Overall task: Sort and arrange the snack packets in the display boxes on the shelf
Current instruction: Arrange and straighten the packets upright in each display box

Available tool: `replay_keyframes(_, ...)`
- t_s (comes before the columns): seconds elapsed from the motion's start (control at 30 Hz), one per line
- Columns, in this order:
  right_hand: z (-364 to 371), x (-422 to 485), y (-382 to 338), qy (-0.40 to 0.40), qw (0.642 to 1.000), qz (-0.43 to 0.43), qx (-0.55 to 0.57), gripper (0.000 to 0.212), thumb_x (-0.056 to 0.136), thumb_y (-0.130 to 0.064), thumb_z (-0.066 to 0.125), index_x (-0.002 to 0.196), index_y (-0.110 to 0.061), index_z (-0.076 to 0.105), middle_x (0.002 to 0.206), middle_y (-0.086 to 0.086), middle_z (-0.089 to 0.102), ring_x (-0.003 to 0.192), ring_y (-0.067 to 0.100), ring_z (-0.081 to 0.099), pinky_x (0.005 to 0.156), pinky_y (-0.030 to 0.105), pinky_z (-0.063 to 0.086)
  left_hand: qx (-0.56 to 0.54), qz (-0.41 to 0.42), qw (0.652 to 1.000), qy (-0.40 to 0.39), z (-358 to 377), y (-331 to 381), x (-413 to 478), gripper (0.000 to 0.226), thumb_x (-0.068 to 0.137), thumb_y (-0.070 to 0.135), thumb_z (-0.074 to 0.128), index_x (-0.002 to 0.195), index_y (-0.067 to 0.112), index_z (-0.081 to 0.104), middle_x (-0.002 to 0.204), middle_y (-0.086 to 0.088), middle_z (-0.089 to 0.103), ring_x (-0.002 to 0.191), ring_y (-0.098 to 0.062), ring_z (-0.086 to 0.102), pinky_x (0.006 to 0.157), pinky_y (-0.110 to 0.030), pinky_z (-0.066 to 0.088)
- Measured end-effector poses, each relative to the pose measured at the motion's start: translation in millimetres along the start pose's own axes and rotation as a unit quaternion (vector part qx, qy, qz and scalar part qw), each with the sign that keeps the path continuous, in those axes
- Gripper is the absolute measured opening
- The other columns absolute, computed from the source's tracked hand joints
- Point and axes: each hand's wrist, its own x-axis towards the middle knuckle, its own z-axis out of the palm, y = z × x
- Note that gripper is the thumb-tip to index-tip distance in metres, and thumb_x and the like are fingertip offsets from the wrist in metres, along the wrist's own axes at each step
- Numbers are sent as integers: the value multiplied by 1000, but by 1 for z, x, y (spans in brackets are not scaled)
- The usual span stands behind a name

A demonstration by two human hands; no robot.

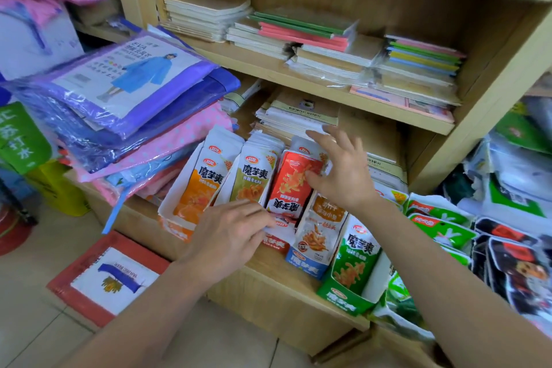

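Several display boxes of snack packets stand side by side on the low wooden shelf (280, 287). From the left come orange packets (199, 185), olive-green packets (251, 181), a red packet (291, 184) turned upside down, white-and-blue packets (318, 230) and green packets (354, 263). My right hand (337, 170) hovers over the red packet with fingers spread, its thumb against the packet's right edge. My left hand (230, 233) lies at the front of the red box (276, 243), fingers stretched toward the packet's lower end.
Folded raincoat packs (125, 89) pile up to the left of the boxes. Notebook stacks (313, 39) fill the upper shelf, envelopes (298, 116) lie behind the snacks. Loose green and black snack bags (478, 236) heap at the right. A red carton (104, 278) lies on the floor.
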Motion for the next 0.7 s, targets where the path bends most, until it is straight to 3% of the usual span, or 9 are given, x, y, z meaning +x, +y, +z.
replay_keyframes(0.1,2,-6,0,-134,991,-5,-11,102,68,-60,77,154,-36,27,159,4,32,140,35,34,113,53,27,-4,-4,1000,6,0,5,2,17,82,7,74,85,23,70,86,13,69,83,-7,64,60,-26,53)
replay_keyframes(0.2,4,-4,-3,-118,993,-1,-33,114,65,-66,78,156,-33,18,149,3,45,131,33,46,109,52,35,-7,-8,1000,4,-2,7,4,20,80,5,76,84,24,70,84,14,70,82,-6,64,58,-23,50)
replay_keyframes(0.4,-4,26,-5,-168,985,28,-8,101,68,-57,83,152,-33,31,131,4,59,116,26,60,97,45,51,-21,-21,1000,7,-1,2,2,21,78,6,78,83,24,70,82,15,70,79,-6,64,56,-28,52)
replay_keyframes(0.47,-10,42,0,-210,977,41,10,101,67,-51,86,152,-34,33,137,5,48,122,25,54,99,39,49,-19,-25,999,6,0,1,2,23,76,5,80,83,24,70,83,15,71,80,-7,65,55,-30,53)
replay_keyframes(0.57,-6,48,2,-275,960,50,26,105,70,-49,85,154,-40,23,154,7,28,134,27,44,107,41,44,-18,-27,999,0,0,0,2,24,76,4,82,83,25,71,85,16,72,81,-5,66,57,-25,53)
replay_keyframes(0.7,-6,39,1,-309,951,9,3,105,75,-50,81,155,-37,15,141,5,54,120,23,58,101,42,49,-21,-8,1000,-4,0,2,5,19,79,9,81,86,24,72,85,15,72,81,-5,64,65,-13,40)
